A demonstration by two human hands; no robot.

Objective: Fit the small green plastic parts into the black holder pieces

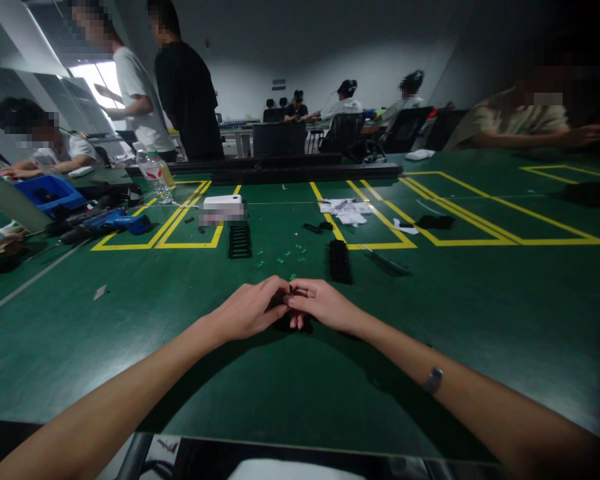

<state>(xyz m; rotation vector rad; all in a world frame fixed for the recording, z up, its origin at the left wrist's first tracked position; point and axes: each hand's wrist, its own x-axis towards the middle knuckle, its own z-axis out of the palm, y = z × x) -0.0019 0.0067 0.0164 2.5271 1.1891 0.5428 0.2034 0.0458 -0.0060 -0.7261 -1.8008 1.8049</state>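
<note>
My left hand (253, 307) and my right hand (323, 305) meet at the middle of the green table (280, 393). Their fingertips pinch together around a small dark piece (289, 291), mostly hidden by the fingers, so its kind does not show. Just beyond the fingers lie several small clear green pieces (281, 260). Left of these is a black slotted tray (240, 240). A black block-like strip (340, 261) rests to their right, close to my right hand. Beside that strip lies a thin dark tool (387, 262), its kind unclear.
A white box (223, 204), crumpled white papers (347, 210) and black scraps (317, 227) lie farther back. A blue power drill (113, 223), a blue bin (55, 193) and a plastic bottle (154, 175) stand at left. Long black bars (305, 172) cross the far side. Other people sit and stand around.
</note>
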